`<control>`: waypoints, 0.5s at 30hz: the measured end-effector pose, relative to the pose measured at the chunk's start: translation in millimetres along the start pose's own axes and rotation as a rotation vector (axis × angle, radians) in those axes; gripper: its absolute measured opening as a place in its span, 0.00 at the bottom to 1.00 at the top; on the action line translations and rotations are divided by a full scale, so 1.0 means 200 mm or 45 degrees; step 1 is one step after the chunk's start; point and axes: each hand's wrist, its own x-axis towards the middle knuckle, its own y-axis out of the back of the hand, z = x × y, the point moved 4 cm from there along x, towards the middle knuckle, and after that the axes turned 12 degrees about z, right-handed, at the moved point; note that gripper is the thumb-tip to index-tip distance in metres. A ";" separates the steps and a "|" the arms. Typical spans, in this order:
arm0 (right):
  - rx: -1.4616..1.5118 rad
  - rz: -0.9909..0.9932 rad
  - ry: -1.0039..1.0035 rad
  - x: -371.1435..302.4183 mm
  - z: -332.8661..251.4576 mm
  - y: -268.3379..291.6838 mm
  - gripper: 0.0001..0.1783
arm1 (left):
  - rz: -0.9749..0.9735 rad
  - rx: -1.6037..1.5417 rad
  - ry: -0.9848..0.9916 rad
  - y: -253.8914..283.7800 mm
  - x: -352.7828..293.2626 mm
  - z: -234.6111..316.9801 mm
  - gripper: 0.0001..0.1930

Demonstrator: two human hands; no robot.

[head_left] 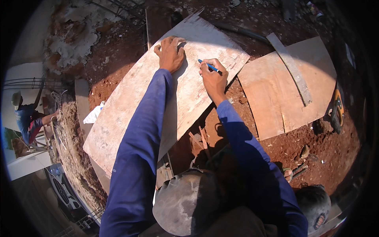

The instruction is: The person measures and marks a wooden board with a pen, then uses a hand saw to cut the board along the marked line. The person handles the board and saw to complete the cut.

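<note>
Far left: another person [27, 116] in a blue shirt, bent over at nine o'clock.
Plywood sheet [130, 118]: long pale board lying slanted over the red soil [316, 146].
Left hand [170, 53]: fingers spread flat, pressing the sheet near its twelve o'clock end.
Right hand [213, 77]: closed around a blue pencil [210, 67], tip on the sheet, at three o'clock of the left hand.
Second board [276, 98]: at three o'clock, a narrow plank [292, 69] across it.

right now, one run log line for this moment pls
left hand: flat on plywood board | right hand: holds blue pencil, tip on board | second board: beside, on red soil
</note>
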 end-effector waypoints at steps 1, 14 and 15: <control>-0.008 -0.050 -0.005 -0.03 -0.01 -0.02 0.05 | 0.010 0.001 0.005 0.01 -0.01 -0.01 0.17; -0.048 -0.369 0.038 -0.26 -0.09 0.03 0.04 | 0.024 -0.144 0.032 -0.03 0.00 -0.05 0.18; -0.049 -0.476 0.033 -0.30 -0.08 0.04 0.04 | -0.010 -0.169 0.042 -0.04 0.01 -0.05 0.19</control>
